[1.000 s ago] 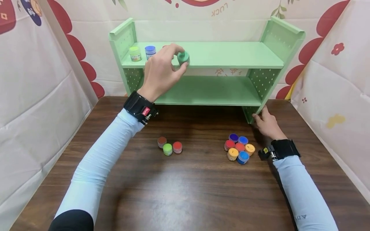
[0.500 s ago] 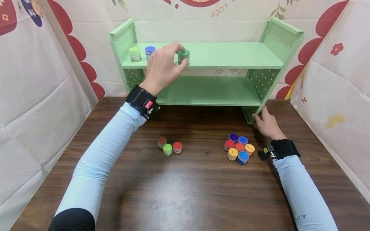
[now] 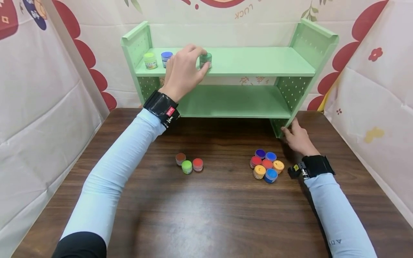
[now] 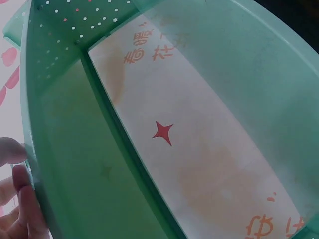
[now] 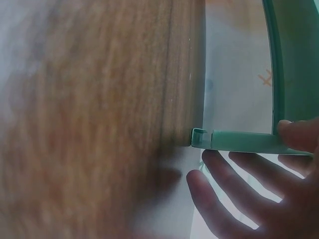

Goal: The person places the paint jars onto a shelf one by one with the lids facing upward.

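Observation:
On the upper board of a pale green two-tier shelf rack, my left hand pinches a small dark green paint jar between thumb and fingers. The jar stands upright near the board's front edge, partly covered by the fingers. To its left sit a lime green jar and a blue jar, the blue one partly behind the hand. My right hand grips the rack's lower right side panel. In the right wrist view, the thumb lies on the inner face and the fingers on the outer side.
Brown, lime and red jars form a small group on the dark wooden table, left of centre. Further right, several red, blue, purple and yellow jars cluster near the right forearm. Printed white cloth encloses the back and sides.
The green jar went from tilted to upright on the upper board, and my left hand shifted slightly with it. The right hand has kept its hold on the rack.

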`<state>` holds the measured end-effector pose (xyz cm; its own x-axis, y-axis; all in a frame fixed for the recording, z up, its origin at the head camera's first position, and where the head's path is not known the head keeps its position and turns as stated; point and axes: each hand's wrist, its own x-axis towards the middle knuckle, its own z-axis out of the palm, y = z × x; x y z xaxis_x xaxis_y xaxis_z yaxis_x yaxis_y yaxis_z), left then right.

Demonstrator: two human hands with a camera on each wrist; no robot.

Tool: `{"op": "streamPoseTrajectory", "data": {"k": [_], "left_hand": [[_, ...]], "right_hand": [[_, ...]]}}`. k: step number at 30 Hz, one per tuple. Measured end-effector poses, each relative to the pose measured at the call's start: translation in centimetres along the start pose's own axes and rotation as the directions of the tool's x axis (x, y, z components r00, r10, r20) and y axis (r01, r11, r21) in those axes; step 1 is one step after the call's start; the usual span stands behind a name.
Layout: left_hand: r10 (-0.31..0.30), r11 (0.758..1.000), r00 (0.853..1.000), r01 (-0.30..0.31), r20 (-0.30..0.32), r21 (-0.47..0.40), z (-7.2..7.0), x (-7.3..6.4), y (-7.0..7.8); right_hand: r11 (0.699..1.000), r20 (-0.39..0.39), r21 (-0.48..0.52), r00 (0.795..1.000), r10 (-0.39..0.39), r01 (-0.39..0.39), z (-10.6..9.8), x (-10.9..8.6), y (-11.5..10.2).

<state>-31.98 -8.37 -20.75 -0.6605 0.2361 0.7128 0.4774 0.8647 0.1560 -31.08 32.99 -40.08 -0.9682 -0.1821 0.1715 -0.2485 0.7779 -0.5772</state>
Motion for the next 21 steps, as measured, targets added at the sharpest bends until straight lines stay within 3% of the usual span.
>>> {"op": "streamPoseTrajectory", "data": {"k": [12, 21], "left_hand": [[0.004, 1.000, 1.000, -0.003, -0.011, 0.025, 0.41, 0.34, -0.20], [0.016, 1.000, 0.999, -0.017, -0.028, -0.016, 0.11, -0.04, -0.27]], "right_hand": [[1.000, 0.004, 0.000, 1.000, 0.002, -0.002, -0.13, -0.05, -0.13], [1.000, 0.003, 0.002, 1.000, -0.002, 0.002, -0.07, -0.11, 0.12]]}}
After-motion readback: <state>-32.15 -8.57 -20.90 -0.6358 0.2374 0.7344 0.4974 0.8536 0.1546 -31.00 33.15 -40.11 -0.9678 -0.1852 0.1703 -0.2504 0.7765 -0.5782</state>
